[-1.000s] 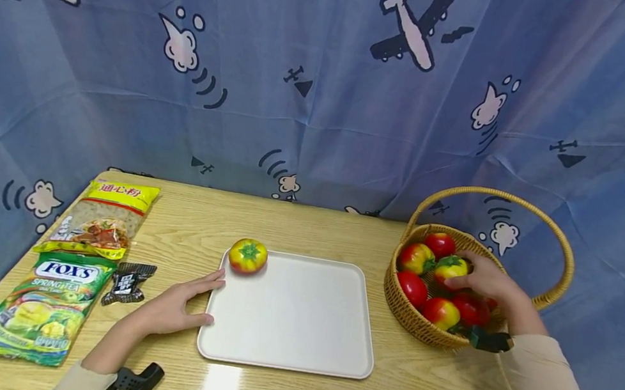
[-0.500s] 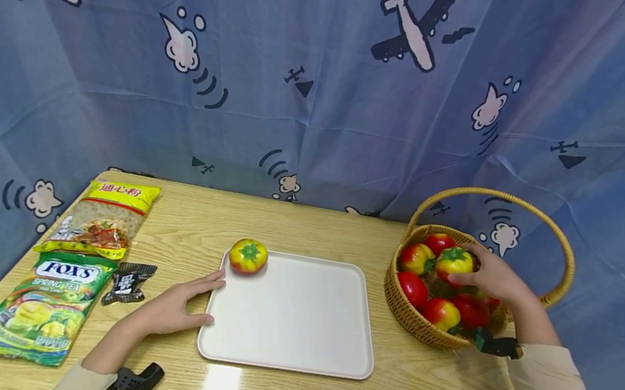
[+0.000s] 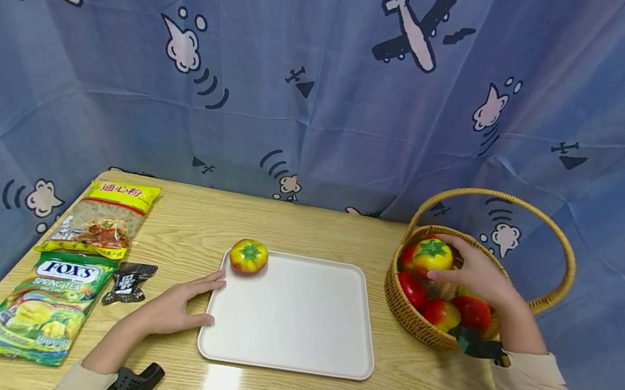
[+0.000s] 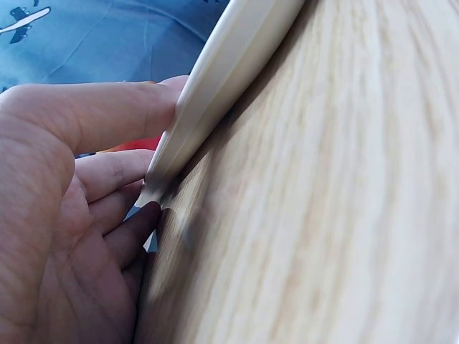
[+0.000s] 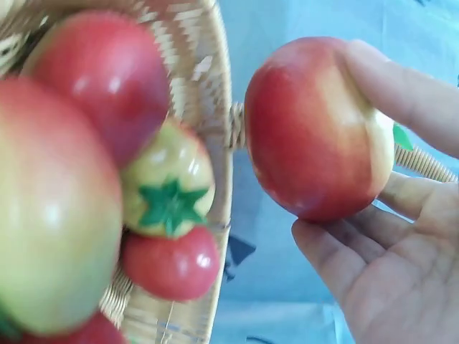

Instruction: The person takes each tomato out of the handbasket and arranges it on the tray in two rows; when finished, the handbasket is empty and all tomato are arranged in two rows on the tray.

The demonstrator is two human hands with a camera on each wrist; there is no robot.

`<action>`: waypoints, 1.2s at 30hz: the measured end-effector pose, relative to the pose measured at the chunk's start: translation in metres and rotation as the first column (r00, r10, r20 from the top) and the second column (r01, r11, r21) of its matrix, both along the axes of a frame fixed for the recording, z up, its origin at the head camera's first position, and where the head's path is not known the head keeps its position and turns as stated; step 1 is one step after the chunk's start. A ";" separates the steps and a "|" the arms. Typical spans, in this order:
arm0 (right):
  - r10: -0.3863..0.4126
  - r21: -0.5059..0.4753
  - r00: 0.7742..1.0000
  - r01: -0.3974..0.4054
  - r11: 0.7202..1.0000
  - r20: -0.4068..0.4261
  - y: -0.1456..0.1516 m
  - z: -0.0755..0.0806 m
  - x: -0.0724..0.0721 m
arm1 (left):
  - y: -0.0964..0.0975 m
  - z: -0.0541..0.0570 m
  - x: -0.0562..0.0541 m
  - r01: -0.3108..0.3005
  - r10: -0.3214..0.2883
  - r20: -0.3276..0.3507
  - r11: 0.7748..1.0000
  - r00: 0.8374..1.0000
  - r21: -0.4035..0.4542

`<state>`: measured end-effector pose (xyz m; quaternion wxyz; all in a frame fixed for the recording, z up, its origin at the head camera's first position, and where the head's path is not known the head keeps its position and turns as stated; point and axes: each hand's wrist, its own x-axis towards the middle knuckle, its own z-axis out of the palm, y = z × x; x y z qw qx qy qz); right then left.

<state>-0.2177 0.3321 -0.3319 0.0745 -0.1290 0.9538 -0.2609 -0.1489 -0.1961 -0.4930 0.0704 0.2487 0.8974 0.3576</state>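
A red-and-yellow fruit [image 3: 434, 255] with a green leafy top is gripped between the thumb and fingers of the right hand [image 3: 478, 275], and is held over the wicker basket [image 3: 411, 319] at the right of the worktop [image 3: 309, 227]. In the right wrist view, it is seen apart from the basket wall, its red side turned to the camera and its underside met by the fingertips. Within the basket, more fruits are seen, among them a glossy red fruit [image 3: 412, 288] near the left wall and a red-and-yellow one [image 3: 442, 314] near the front. The basket is spanned by a tall arched handle [image 3: 500, 194].

The left edge of a white tray [image 3: 290, 311] is touched by the left hand [image 3: 174, 309], whose thumb and forefinger are spread well apart along the rim. Another red-and-yellow fruit [image 3: 248, 256] is set stem-side up at the tray's far left corner.

To the left, a green FOX'S bag [image 3: 41, 309] is laid in front of a yellow packet [image 3: 98, 219], and a small dark wrapped piece [image 3: 129, 283] is placed just beside the bag. The worktop is backed by a blue curtain [image 3: 324, 93] printed with aeroplanes.
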 end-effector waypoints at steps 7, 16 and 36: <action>0.029 -0.109 0.999 -0.026 0.994 0.024 -0.024 -0.007 0.002 | -0.001 0.000 0.000 0.002 -0.002 -0.004 1.000 1.000 -0.005; 0.078 -0.266 0.996 -0.061 0.962 0.053 -0.068 -0.041 0.002 | 0.000 0.001 0.000 0.001 -0.001 0.015 1.000 1.000 0.007; 0.142 -0.432 0.987 -0.094 0.897 0.080 -0.147 -0.086 -0.008 | -0.001 -0.002 0.000 -0.006 0.006 0.002 1.000 1.000 0.005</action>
